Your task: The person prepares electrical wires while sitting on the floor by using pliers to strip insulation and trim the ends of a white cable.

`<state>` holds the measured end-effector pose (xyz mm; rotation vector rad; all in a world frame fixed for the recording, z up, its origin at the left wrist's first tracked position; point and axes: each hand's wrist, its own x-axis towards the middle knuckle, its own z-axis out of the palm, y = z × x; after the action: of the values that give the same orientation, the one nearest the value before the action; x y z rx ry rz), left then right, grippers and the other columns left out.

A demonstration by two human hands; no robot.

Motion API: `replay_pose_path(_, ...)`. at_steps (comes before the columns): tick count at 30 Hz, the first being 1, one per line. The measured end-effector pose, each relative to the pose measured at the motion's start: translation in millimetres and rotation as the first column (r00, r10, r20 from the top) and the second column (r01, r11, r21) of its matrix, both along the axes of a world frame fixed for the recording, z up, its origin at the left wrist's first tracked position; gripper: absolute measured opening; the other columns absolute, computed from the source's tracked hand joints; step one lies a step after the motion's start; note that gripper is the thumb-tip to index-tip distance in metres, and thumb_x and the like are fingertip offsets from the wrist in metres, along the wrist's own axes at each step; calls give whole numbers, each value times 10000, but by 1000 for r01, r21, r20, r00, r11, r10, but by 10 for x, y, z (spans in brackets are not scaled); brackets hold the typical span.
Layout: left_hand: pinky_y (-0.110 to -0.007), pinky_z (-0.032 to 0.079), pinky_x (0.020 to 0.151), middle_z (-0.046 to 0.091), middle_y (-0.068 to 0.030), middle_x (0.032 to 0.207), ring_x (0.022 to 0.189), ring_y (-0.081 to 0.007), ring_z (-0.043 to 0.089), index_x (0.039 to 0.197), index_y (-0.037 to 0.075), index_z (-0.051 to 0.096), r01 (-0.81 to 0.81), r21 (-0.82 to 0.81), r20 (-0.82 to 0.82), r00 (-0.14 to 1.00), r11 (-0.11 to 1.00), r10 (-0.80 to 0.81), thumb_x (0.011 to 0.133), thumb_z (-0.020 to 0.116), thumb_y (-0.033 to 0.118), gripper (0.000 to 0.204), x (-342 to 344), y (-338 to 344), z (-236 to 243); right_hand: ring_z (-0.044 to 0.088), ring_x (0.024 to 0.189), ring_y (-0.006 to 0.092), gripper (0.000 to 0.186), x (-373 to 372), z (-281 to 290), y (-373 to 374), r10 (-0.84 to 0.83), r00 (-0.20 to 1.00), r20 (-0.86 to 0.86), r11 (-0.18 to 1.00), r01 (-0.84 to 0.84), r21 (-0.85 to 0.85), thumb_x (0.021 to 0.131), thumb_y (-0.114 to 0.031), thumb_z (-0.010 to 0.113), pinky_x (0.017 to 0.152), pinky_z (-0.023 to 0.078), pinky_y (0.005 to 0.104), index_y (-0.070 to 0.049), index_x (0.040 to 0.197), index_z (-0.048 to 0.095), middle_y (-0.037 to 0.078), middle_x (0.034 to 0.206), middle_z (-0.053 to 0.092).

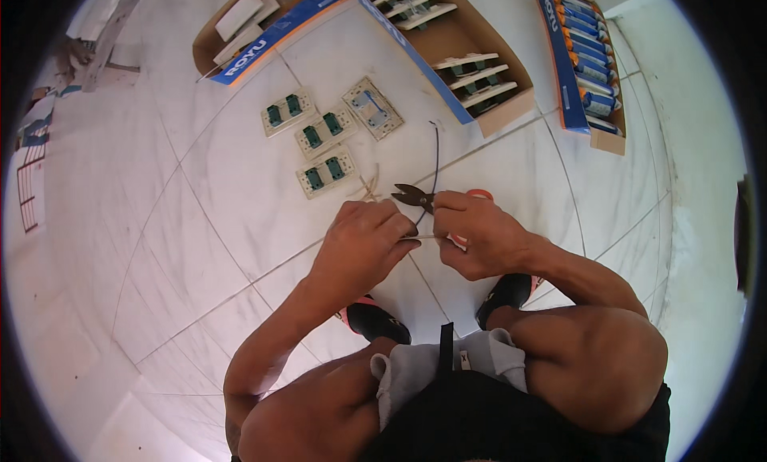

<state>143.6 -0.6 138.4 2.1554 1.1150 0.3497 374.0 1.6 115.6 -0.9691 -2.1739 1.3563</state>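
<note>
On the pale tiled floor (pixel 216 246), between two dark shoes (pixel 378 321) and a cluster of four wall plates, a person worked with two bare hands. The left hand (pixel 367 230) pinched one pale wire (pixel 427 237) between thumb and fingers, and the wire stretched across to the right hand (pixel 483 232). That hand was closed around one pair of cutters (pixel 422 199) with red handles, its dark blades parted and pointing left, just above the left fingertips. One dark blue wire (pixel 437 158) ran down past the cutters toward the left hand; whether it was gripped could not be told.

Three plates (pixel 326 132) carried two green modules each; the fourth plate (pixel 373 108) lay beside them, showing a bluish middle. Beyond stood three open cartons: two (pixel 270 32) held more plates, and the narrow third (pixel 565 71) held a row of blue-and-orange packets (pixel 587 55), overlapping too closely to count.
</note>
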Motion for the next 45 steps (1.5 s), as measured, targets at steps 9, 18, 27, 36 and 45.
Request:
replay_pose_path(9, -386, 462, 859, 646, -39, 830, 836, -264, 621, 915, 123, 724, 213, -235, 120, 975, 948, -190, 858, 749, 157, 72, -145, 49, 9, 576, 831, 359, 134, 14, 101, -36, 133, 989, -62, 991, -133, -5, 730, 2, 646, 678, 471, 449, -21, 793, 530, 147, 896, 530)
replay_pose_path(18, -404, 473, 837, 680, -68, 814, 823, -288, 645, 943, 95, 714, 195, -160, 118, 977, 968, -177, 892, 709, 179, 99, -138, 50, 48, 603, 856, 357, 146, 91, 220, 112, 206, 978, 31, 979, -206, -17, 770, -70, 690, 713, 507, 439, -32, 876, 596, 140, 927, 568)
replay_pose_path(27, -389, 497, 825, 692, -51, 867, 846, -266, 660, 941, 99, 715, -119, -81, 30, 992, 990, 122, 887, 724, 152, 76, -620, 95, 27, 613, 728, 342, 275, -332, 363, 1687, 85, 883, 462, 914, -254, 317, 927, -271, 680, 644, 476, 454, -54, 777, 599, 130, 787, 607)
replay_pose_path(36, -346, 554, 778, 711, -69, 946, 877, -251, 701, 914, 55, 726, -482, -268, 107, 845, 834, 523, 860, 754, 76, 65, -1066, -30, -13, 658, 994, 371, 277, -1711, -1043, 4546, -193, 754, 628, 631, -395, 668, 922, -267, 652, 888, 519, 470, -10, 1022, 679, 194, 960, 678)
replay_pose_path(45, -329, 566, 693, 716, -75, 930, 814, -219, 713, 940, 26, 725, -627, -394, 110, 694, 672, 712, 839, 762, 13, 109, -1475, -247, -126, 638, 1113, 394, 244, -1997, -1150, 4983, -22, 444, 896, 793, -538, 286, 835, -225, 662, 937, 511, 451, -71, 958, 805, 229, 1145, 702)
